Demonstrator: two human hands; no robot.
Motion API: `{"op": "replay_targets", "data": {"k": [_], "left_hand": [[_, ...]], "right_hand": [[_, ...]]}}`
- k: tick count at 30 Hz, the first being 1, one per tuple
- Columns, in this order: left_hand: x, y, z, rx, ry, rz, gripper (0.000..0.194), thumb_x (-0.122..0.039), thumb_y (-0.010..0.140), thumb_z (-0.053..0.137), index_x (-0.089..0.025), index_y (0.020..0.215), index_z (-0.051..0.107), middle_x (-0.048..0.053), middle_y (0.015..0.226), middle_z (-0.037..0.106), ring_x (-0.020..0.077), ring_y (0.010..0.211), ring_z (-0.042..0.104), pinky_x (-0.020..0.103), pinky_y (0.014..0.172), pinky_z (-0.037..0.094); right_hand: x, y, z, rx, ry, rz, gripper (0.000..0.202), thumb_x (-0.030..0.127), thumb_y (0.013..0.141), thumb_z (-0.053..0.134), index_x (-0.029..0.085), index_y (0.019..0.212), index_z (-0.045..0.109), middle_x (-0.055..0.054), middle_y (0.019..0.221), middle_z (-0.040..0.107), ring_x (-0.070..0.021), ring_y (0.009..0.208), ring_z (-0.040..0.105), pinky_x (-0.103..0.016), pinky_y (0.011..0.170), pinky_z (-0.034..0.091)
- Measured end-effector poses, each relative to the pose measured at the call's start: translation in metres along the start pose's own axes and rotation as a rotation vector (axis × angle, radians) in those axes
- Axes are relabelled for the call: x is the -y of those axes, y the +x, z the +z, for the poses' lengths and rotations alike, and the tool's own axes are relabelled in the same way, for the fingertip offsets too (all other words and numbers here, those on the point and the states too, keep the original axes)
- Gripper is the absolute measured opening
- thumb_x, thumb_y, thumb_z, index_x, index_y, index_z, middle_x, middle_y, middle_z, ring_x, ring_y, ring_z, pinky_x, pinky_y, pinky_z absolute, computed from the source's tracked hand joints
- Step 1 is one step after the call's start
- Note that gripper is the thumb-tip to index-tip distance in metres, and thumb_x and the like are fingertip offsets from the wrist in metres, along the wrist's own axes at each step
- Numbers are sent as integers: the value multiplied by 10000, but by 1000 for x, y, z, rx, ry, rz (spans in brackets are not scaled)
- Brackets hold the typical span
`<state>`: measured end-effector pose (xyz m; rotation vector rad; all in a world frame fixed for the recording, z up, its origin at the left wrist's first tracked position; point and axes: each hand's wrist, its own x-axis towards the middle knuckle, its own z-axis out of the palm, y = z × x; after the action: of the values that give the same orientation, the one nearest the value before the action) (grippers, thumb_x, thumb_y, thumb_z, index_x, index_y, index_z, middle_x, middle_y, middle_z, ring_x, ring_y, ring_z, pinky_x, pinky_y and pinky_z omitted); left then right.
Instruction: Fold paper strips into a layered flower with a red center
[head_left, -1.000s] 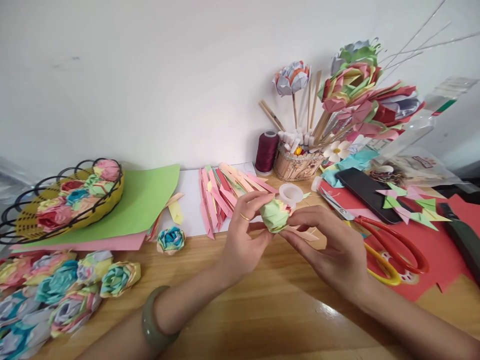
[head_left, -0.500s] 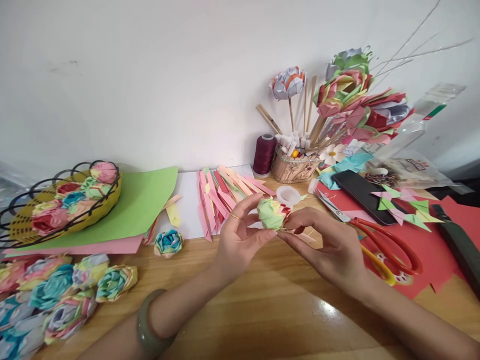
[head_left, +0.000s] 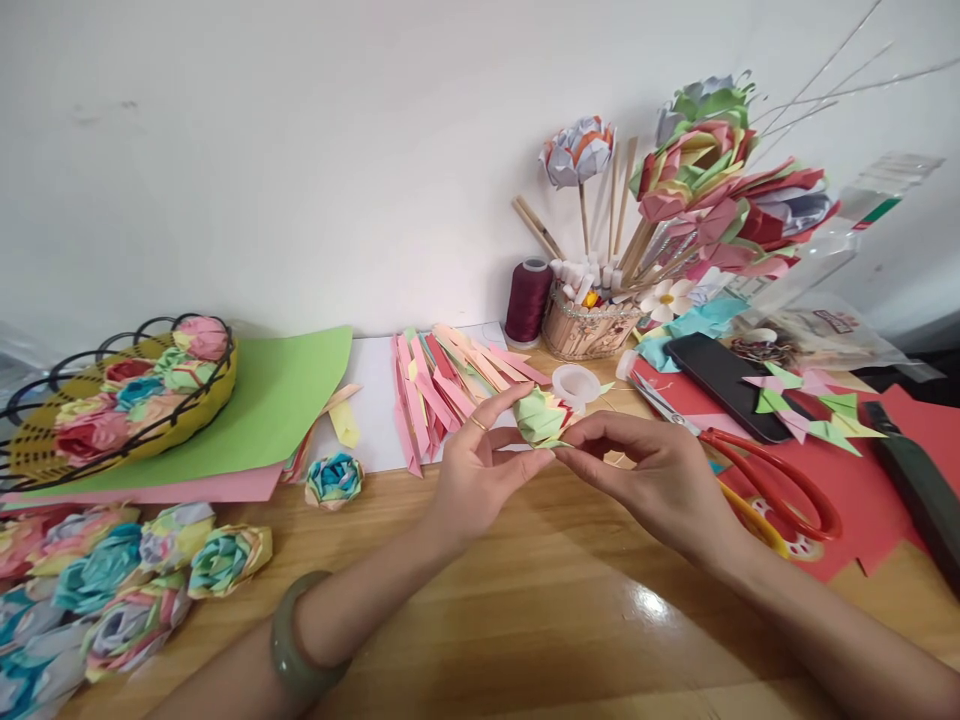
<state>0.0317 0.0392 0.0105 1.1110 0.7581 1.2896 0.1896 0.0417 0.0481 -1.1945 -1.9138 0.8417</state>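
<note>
A small folded paper flower [head_left: 537, 418], light green with yellow and red petals at its right side, is held up over the table in front of me. My left hand [head_left: 484, 470] has it between thumb and fingers from the left. At its lower right edge, my right hand [head_left: 656, 480] pinches a green paper tip between thumb and index finger. Behind the flower lie a round white plastic lid [head_left: 576, 382] and a pile of folded paper strips [head_left: 431, 385]. The flower's underside is partly hidden by my fingers.
Orange-handled scissors [head_left: 776, 490] and a black phone [head_left: 724, 385] lie on red paper to the right. A purple thread spool [head_left: 528, 302] stands by a pot [head_left: 589, 330] of sticks and paper flowers. At left are a yellow basket [head_left: 214, 385] and several finished flowers [head_left: 229, 560].
My right fingers have shifted slightly down and left along the flower's edge, now pinching a green tip below it. The flower has tilted a little. The whole view has shifted slightly.
</note>
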Motion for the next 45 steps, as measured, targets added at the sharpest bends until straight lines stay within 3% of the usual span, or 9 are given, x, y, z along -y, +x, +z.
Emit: {"op": "replay_targets", "data": {"k": [12,16,19,23,25,27,32,35,45], "left_hand": [[2,2,0,-41,-24,-88,515,-194,653,690,-233,1137,518,28,1025,626,144,817,616,284,743,506],[1,1,1,-50,-9,-86,504,-190,648,692,-228,1119,518,37,1085,592,128,798,615,275,735,511],[0,0,3,-68,3,-81,495,-179,639,695,-216,1100,518,50,1128,567,125,789,616,282,738,515],[2,-2,7,-110,7,-108,478,-177,653,683,-207,1091,497,37,968,631,139,776,622,289,721,515],[3,-3,9,-127,4,-114,467,-177,660,678,-209,1084,486,25,917,641,141,781,623,287,720,510],[4,-4,9,-132,-3,-93,451,-170,665,673,-215,1071,481,13,904,641,136,787,622,283,728,505],[3,-4,8,-150,-14,-29,415,-154,675,661,-222,1040,476,1,907,635,118,771,616,274,717,505],[2,-4,7,-158,-6,-41,419,-163,668,669,-221,1037,479,10,937,627,127,781,614,278,705,505],[3,-5,6,-96,3,-86,440,-183,668,672,-220,1062,479,24,937,632,145,799,612,297,733,497]], "right_hand": [[2,3,-4,17,-5,54,115,221,738,544,172,719,646,-24,698,692,-152,617,617,-248,536,507],[3,2,-3,24,-50,23,115,208,742,531,175,726,640,-17,677,684,-144,600,613,-237,510,501],[0,0,1,-33,-178,-70,109,175,745,518,186,715,623,-3,626,665,-126,539,595,-227,482,487],[-9,-4,10,-267,-466,-346,137,120,741,511,208,763,613,-15,652,672,-137,559,614,-245,523,496],[-12,-6,12,-321,-538,-424,140,109,744,515,206,772,612,-26,667,676,-147,583,625,-252,536,498],[-11,-7,13,-292,-477,-403,126,114,749,527,196,791,613,-29,675,675,-145,588,625,-251,543,502],[-3,-5,7,-114,-116,-123,125,211,800,527,185,849,638,-33,787,697,-153,679,642,-265,611,523],[-2,-2,4,-32,-25,-31,159,276,816,522,189,848,651,-33,817,699,-163,724,641,-278,638,521],[-10,4,-1,52,-153,-144,139,247,842,482,181,737,543,-6,678,590,-124,611,538,-242,554,439]]}}
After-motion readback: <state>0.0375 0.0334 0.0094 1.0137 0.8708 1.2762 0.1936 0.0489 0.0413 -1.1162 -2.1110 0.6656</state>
